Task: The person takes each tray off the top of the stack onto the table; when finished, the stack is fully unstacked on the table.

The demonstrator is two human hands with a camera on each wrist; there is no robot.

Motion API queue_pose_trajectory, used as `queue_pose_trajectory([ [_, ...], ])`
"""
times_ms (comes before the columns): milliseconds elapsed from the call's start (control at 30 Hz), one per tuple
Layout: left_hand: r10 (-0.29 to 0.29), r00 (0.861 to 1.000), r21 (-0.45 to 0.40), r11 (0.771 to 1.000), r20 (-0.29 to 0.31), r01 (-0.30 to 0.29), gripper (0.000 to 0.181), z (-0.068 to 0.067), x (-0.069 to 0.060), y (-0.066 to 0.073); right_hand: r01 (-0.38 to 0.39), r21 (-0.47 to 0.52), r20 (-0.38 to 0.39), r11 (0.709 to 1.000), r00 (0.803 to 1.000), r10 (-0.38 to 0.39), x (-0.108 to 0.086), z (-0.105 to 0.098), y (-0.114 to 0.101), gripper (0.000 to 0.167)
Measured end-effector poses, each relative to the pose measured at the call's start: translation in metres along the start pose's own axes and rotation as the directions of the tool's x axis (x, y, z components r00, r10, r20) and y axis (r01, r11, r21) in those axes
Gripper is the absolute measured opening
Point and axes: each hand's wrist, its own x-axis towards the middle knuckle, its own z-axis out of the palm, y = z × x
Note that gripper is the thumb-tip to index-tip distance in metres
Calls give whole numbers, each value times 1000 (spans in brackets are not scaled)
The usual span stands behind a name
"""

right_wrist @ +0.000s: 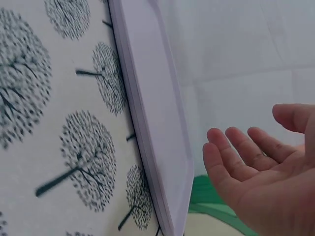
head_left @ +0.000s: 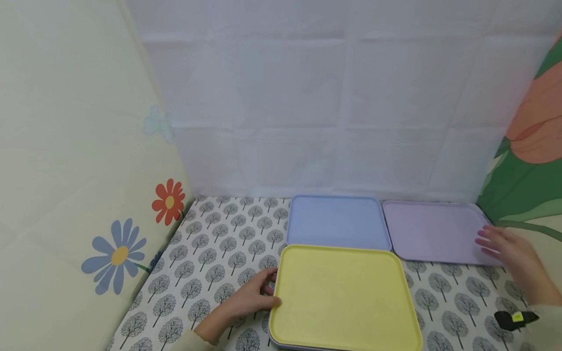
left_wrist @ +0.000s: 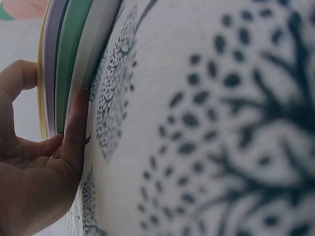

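Observation:
A yellow rectangular tray tops a stack near the table's front. Below it, the left wrist view shows the edges of a purple tray, a green tray and a whitish tray. My left hand grips this stack at its left edge, thumb on the yellow rim and fingers at the side and lower edge. Farther back on the right lies a light purple tray. Over its right end hovers my right hand, fingers loosely spread and holding nothing; in the right wrist view a gap separates hand and tray.
A light blue tray lies behind the yellow one, beside the purple tray. The tablecloth has a tree print. A white sheet hangs at the back, with flower-patterned panels at both sides.

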Motion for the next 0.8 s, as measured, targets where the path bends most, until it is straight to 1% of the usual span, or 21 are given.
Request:
queue_pose_trajectory([
  [67, 1, 1000, 3, 1000, 0, -1, 93, 0, 1, 0, 12, 9, 23, 1000, 1000, -13, -5, 5, -5, 74],
  [133, 4, 1000, 5, 1000, -2, -4, 93, 0, 1, 0, 9, 3, 37, 1000, 999, -9, -10, 10, -9, 73],
  [233, 7, 1000, 13, 1000, -5, -6, 92, 0, 1, 0, 18, 29, 65, 999, 998, -20, -17, 17, -16, 63],
  [267, 9, 1000, 11, 1000, -8, -9, 92, 0, 1, 0, 23, 40, 74, 999, 997, -26, -19, 19, -17, 55],
  [367, 10, 1000, 12, 1000, -9, -10, 92, 0, 1, 0, 38, 58, 117, 998, 992, -44, -25, 25, -21, 49],
  [433, 6, 1000, 9, 1000, -8, -6, 92, 1, 1, 0, 35, 45, 146, 998, 988, -41, -27, 28, -23, 53],
  [500, 1, 1000, 8, 1000, -7, -1, 92, 1, 1, 0, 24, 18, 167, 1000, 986, -27, -31, 33, -24, 64],
  [567, -4, 1000, 10, 1000, -5, 4, 92, 1, 1, 0, 13, 4, 183, 1000, 983, -14, -34, 37, -25, 68],
  [800, 5, 1000, 11, 1000, -7, -5, 93, 1, 1, 0, -27, 6, 186, 1000, 982, 25, -44, 52, -30, 68],
])
